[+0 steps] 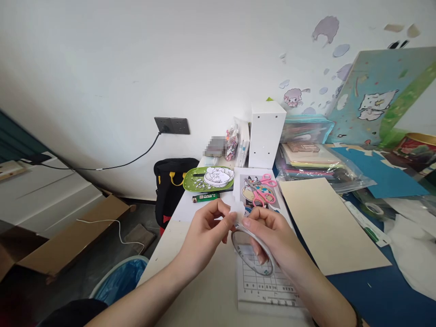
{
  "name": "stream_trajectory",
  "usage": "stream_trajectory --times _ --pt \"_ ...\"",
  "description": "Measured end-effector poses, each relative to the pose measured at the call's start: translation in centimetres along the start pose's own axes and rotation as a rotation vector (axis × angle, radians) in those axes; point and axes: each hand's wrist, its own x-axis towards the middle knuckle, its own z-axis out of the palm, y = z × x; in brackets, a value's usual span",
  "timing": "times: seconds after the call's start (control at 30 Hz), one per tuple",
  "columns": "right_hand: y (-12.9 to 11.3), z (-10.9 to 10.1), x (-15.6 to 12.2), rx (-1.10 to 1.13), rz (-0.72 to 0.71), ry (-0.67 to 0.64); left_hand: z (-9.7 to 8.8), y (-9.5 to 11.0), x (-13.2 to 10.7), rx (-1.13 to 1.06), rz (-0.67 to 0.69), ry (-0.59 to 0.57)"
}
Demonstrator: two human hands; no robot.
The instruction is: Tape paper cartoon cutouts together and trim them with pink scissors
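Above the near part of the white desk, my left hand (pixel 209 225) pinches a small white piece (pixel 237 209), paper or tape; I cannot tell which. My right hand (pixel 272 229) is closed close beside it, thumb and forefinger at the piece's lower edge. A thin roll of tape (pixel 235 245) hangs from my right hand, its ring around some of the fingers. Under the hands lies a white pad with a printed grid (pixel 250 286). Pink-handled scissors (pixel 264 196) rest on a printed picture sheet (pixel 240 179) just beyond.
A green tray (pixel 189 184) holds paper cutouts, with a green box cutter or similar tool (pixel 205 197) before it. A white box (pixel 266 136) stands at the back. Cream card (pixel 327 222) lies right on a blue surface. A bin (pixel 119 277) stands on the floor left.
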Motion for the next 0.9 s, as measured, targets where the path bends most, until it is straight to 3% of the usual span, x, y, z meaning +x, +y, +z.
stream_trajectory --times 0.33,0.63,0.8,0.9 --pt "-0.2 0.2 -0.1 -0.015 0.009 0.022 0.0 0.3 -0.1 0.075 0.002 0.005" --pt "0.0 0.1 0.0 -0.053 -0.001 0.027 0.2 0.2 -0.5 0.222 0.093 0.044" --pt "-0.3 -0.1 -0.2 -0.08 -0.043 -0.001 0.2 0.4 -0.6 0.377 0.212 0.044" --pt "-1.0 -0.2 -1.3 -0.156 -0.147 -0.013 0.1 0.3 -0.8 0.424 0.345 0.039"
